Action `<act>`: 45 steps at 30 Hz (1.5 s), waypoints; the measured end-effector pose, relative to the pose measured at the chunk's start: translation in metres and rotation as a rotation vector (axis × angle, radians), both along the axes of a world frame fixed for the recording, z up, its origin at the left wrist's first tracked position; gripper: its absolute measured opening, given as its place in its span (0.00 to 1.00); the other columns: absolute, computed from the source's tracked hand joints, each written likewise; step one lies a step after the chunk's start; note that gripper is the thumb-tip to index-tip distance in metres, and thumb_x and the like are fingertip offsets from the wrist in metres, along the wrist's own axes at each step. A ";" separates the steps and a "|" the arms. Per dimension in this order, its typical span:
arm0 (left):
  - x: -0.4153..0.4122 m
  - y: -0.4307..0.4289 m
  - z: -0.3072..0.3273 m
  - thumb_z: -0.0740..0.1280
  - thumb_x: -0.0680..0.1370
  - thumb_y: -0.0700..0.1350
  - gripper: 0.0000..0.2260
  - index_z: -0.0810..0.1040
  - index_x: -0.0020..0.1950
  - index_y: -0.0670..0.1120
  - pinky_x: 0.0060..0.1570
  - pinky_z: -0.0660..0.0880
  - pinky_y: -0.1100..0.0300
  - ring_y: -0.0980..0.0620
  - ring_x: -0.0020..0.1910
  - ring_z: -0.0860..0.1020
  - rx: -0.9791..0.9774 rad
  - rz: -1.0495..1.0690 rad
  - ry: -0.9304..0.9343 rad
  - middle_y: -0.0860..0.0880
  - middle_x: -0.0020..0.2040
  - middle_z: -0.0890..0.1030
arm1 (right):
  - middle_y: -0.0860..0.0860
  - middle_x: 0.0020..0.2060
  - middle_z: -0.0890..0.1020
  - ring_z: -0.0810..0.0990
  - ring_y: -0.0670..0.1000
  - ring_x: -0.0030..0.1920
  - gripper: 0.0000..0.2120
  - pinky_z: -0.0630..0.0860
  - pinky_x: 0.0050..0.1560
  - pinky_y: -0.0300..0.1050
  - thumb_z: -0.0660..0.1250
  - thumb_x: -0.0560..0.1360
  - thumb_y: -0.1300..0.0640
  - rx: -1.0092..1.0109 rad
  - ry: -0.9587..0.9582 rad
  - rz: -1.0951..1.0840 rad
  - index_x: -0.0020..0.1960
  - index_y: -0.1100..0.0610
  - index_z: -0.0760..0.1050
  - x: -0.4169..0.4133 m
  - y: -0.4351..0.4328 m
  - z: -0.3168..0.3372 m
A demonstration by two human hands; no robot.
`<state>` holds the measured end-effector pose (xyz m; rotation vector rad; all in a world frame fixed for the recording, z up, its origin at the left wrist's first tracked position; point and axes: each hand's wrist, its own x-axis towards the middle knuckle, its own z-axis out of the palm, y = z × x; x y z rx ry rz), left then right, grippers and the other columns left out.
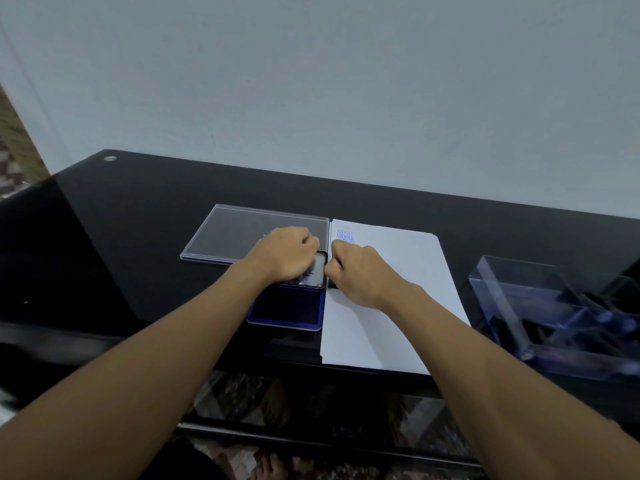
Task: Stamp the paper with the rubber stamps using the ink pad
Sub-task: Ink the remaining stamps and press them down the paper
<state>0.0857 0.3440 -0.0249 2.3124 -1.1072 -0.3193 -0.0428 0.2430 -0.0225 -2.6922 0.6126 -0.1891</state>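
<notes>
Paper (412, 261): one sheet; ink pad (287, 310): one; left hand (287, 254) round its lid (317, 274); right hand (360, 273), grip unclear.

A clear plastic lid (225, 233) lies flat on the black tabletop (121, 237). A clear compartment box (512, 292) stands at the right, with a pale wall (311, 81) behind.

The head view looks forward and down from above the near edge of the black table (121, 237) toward the pale wall (311, 81). It is close: the left hand (287, 254) and right hand (360, 275) sit mid-frame, at arm's reach.
</notes>
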 end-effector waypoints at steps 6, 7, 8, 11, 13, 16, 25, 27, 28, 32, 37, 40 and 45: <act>-0.001 0.002 0.001 0.55 0.80 0.48 0.15 0.80 0.50 0.44 0.57 0.75 0.45 0.48 0.49 0.78 -0.004 0.004 0.013 0.50 0.48 0.82 | 0.54 0.31 0.71 0.66 0.54 0.31 0.11 0.58 0.30 0.47 0.57 0.80 0.57 -0.012 -0.063 0.005 0.40 0.55 0.60 -0.006 0.007 -0.007; -0.001 0.001 0.001 0.55 0.80 0.47 0.15 0.80 0.49 0.44 0.57 0.75 0.46 0.49 0.48 0.78 -0.003 0.002 0.014 0.51 0.47 0.82 | 0.54 0.31 0.71 0.67 0.55 0.31 0.10 0.58 0.30 0.47 0.57 0.80 0.57 -0.011 -0.066 0.001 0.41 0.56 0.60 -0.006 0.007 -0.008; -0.001 0.001 0.001 0.55 0.80 0.47 0.15 0.80 0.49 0.44 0.57 0.74 0.46 0.48 0.49 0.78 -0.002 0.000 0.011 0.51 0.47 0.82 | 0.55 0.31 0.72 0.67 0.55 0.32 0.10 0.59 0.30 0.47 0.57 0.80 0.57 -0.008 -0.068 -0.005 0.41 0.56 0.61 -0.005 0.006 -0.009; 0.000 0.001 0.001 0.55 0.81 0.48 0.15 0.80 0.50 0.45 0.57 0.74 0.45 0.47 0.50 0.78 -0.003 -0.001 0.003 0.49 0.50 0.82 | 0.54 0.31 0.71 0.66 0.53 0.31 0.12 0.58 0.30 0.47 0.56 0.80 0.57 -0.003 -0.062 -0.014 0.39 0.55 0.60 -0.002 0.004 -0.008; 0.000 0.000 0.000 0.55 0.80 0.48 0.15 0.80 0.50 0.44 0.57 0.74 0.45 0.47 0.49 0.78 -0.004 -0.002 0.003 0.49 0.49 0.82 | 0.53 0.32 0.71 0.65 0.51 0.31 0.13 0.59 0.30 0.46 0.56 0.80 0.57 -0.003 -0.047 -0.019 0.38 0.54 0.59 0.000 0.002 -0.006; 0.000 0.001 0.000 0.55 0.80 0.46 0.15 0.80 0.47 0.43 0.55 0.75 0.45 0.48 0.47 0.78 -0.011 -0.006 -0.001 0.50 0.45 0.82 | 0.52 0.32 0.70 0.65 0.50 0.32 0.14 0.59 0.30 0.45 0.56 0.80 0.56 0.000 -0.024 -0.026 0.37 0.55 0.59 0.002 0.000 -0.002; 0.000 0.001 -0.001 0.55 0.81 0.47 0.15 0.80 0.50 0.43 0.57 0.75 0.44 0.48 0.49 0.78 -0.019 -0.018 -0.021 0.48 0.49 0.82 | 0.52 0.31 0.71 0.66 0.51 0.31 0.14 0.58 0.30 0.46 0.56 0.81 0.57 -0.018 -0.086 -0.019 0.37 0.53 0.58 -0.001 0.004 -0.010; 0.000 0.002 -0.002 0.55 0.81 0.48 0.15 0.79 0.50 0.44 0.57 0.74 0.44 0.47 0.50 0.78 -0.020 -0.015 -0.021 0.49 0.50 0.82 | 0.52 0.31 0.71 0.67 0.51 0.31 0.14 0.59 0.31 0.46 0.56 0.81 0.56 -0.027 -0.104 -0.017 0.38 0.53 0.59 -0.003 0.005 -0.013; 0.000 0.002 -0.002 0.55 0.81 0.48 0.15 0.79 0.50 0.45 0.57 0.74 0.44 0.47 0.50 0.78 -0.018 -0.014 -0.019 0.49 0.50 0.82 | 0.52 0.31 0.71 0.67 0.51 0.31 0.14 0.59 0.31 0.46 0.56 0.81 0.56 -0.031 -0.104 -0.018 0.38 0.53 0.58 -0.003 0.006 -0.014; 0.000 0.002 -0.002 0.55 0.81 0.49 0.15 0.80 0.52 0.45 0.58 0.74 0.45 0.47 0.52 0.78 -0.014 -0.009 -0.013 0.49 0.52 0.82 | 0.52 0.31 0.70 0.66 0.50 0.32 0.14 0.58 0.30 0.45 0.56 0.81 0.56 -0.012 -0.079 -0.030 0.37 0.53 0.58 0.000 0.003 -0.009; 0.000 0.002 -0.003 0.55 0.81 0.48 0.14 0.79 0.49 0.44 0.55 0.75 0.45 0.47 0.49 0.78 -0.007 -0.011 -0.013 0.48 0.48 0.82 | 0.52 0.32 0.70 0.65 0.51 0.32 0.15 0.58 0.30 0.46 0.56 0.81 0.56 0.008 -0.045 -0.042 0.36 0.54 0.59 0.004 0.001 -0.004; 0.000 0.003 -0.002 0.55 0.81 0.48 0.14 0.79 0.49 0.44 0.56 0.74 0.45 0.47 0.49 0.78 -0.008 -0.009 -0.015 0.49 0.48 0.82 | 0.52 0.31 0.70 0.66 0.52 0.32 0.15 0.58 0.30 0.45 0.56 0.81 0.56 -0.013 -0.074 -0.033 0.36 0.53 0.57 0.000 0.004 -0.008; -0.001 0.002 -0.001 0.56 0.81 0.47 0.14 0.79 0.49 0.44 0.56 0.75 0.45 0.48 0.49 0.78 -0.016 -0.013 -0.001 0.49 0.48 0.82 | 0.52 0.31 0.70 0.66 0.51 0.31 0.16 0.57 0.29 0.46 0.56 0.81 0.56 -0.030 -0.104 -0.030 0.37 0.51 0.56 -0.004 0.009 -0.013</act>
